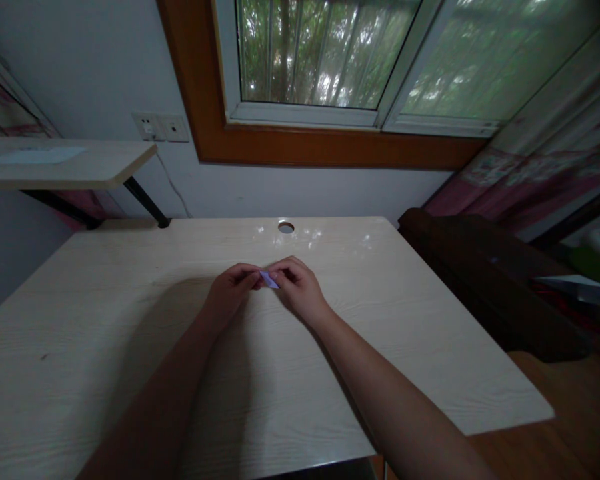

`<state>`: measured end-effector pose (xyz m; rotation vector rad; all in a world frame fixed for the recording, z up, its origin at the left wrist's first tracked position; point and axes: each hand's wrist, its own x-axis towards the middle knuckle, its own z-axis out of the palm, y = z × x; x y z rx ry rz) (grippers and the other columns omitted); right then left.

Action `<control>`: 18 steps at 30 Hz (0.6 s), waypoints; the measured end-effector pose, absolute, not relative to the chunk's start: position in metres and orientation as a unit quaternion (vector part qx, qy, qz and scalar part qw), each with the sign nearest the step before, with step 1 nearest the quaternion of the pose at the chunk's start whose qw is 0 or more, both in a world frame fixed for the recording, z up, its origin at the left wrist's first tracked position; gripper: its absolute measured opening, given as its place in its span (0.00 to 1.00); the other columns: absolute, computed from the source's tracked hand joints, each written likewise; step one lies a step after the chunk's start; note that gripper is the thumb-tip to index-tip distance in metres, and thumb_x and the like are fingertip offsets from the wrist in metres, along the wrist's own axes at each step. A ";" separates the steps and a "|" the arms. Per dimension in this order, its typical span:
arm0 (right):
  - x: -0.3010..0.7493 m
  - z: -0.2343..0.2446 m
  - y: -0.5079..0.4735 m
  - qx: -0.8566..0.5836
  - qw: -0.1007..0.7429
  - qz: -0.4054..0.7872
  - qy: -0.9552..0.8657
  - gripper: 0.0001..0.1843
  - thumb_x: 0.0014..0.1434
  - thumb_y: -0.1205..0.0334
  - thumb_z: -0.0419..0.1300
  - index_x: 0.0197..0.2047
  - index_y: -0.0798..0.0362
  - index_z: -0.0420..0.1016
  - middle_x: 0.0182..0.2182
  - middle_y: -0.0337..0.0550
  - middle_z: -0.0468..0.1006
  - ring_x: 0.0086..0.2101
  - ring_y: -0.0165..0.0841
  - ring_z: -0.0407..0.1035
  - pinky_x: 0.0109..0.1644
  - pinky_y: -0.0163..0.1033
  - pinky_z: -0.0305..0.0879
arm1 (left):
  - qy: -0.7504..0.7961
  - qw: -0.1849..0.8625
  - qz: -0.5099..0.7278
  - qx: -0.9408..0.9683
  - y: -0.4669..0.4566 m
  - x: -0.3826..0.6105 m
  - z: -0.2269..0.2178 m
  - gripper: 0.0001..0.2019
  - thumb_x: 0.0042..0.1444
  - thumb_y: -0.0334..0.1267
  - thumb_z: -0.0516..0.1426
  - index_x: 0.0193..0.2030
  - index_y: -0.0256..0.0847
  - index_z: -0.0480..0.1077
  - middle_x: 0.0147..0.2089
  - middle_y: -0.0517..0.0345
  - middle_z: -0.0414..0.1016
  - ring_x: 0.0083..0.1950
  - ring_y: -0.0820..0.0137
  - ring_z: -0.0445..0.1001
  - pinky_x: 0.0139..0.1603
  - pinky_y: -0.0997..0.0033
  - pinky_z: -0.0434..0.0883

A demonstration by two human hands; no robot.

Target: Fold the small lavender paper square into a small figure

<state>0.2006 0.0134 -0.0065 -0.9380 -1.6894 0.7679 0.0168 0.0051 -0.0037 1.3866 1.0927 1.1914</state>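
Note:
Both of my hands meet at the middle of a pale wooden desk [130,320]. Between them is a small folded piece of light purple paper [269,280]. My left hand [231,283] pinches its left end with curled fingers. My right hand [297,283] pinches the right end, fingers pressed together over it. Most of the paper is hidden under my fingertips. Both forearms reach in from the bottom of the view and rest low over the desk.
A round cable hole [285,227] sits near the desk's far edge. A raised side shelf [65,163] stands at the back left, wall sockets [160,127] behind it. A window [330,60] is above. Dark furniture [480,280] and curtains [545,167] stand at the right.

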 end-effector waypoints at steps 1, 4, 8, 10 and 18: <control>0.201 -0.006 0.013 -0.389 0.503 0.315 -0.704 0.05 0.62 0.64 0.60 0.39 0.49 0.78 0.34 0.41 0.75 0.37 0.33 0.70 0.41 0.39 0.66 | 0.451 0.483 0.490 0.568 0.005 0.017 -0.003 0.11 0.55 0.44 0.61 0.39 0.39 0.77 0.34 0.56 0.78 0.36 0.69 0.75 0.43 0.67 0.73; 0.201 -0.006 0.013 -0.392 0.499 0.305 -0.710 0.05 0.62 0.64 0.59 0.39 0.49 0.78 0.34 0.41 0.75 0.37 0.33 0.70 0.42 0.39 0.66 | 0.456 0.479 0.492 0.566 0.005 0.018 -0.002 0.11 0.55 0.44 0.60 0.38 0.39 0.77 0.34 0.56 0.78 0.36 0.69 0.75 0.43 0.66 0.73; 0.200 -0.006 0.012 -0.389 0.495 0.303 -0.716 0.05 0.62 0.65 0.59 0.39 0.49 0.77 0.35 0.41 0.74 0.37 0.32 0.70 0.41 0.38 0.66 | 0.457 0.467 0.492 0.575 0.004 0.018 -0.001 0.10 0.55 0.43 0.60 0.38 0.39 0.77 0.33 0.57 0.77 0.35 0.69 0.74 0.42 0.68 0.73; 0.200 -0.006 0.011 -0.386 0.492 0.303 -0.719 0.05 0.62 0.66 0.59 0.38 0.50 0.77 0.35 0.42 0.74 0.37 0.32 0.70 0.40 0.37 0.67 | 0.457 0.459 0.491 0.582 0.003 0.018 -0.001 0.10 0.55 0.43 0.60 0.37 0.39 0.77 0.32 0.58 0.77 0.35 0.69 0.74 0.41 0.69 0.72; 0.200 -0.005 0.012 -0.370 0.465 0.231 -0.770 0.08 0.63 0.63 0.59 0.45 0.46 0.77 0.38 0.44 0.76 0.42 0.36 0.69 0.49 0.44 0.67 | 0.479 0.428 0.464 0.610 0.004 0.017 0.002 0.09 0.55 0.43 0.59 0.35 0.40 0.77 0.32 0.57 0.77 0.35 0.67 0.74 0.41 0.68 0.72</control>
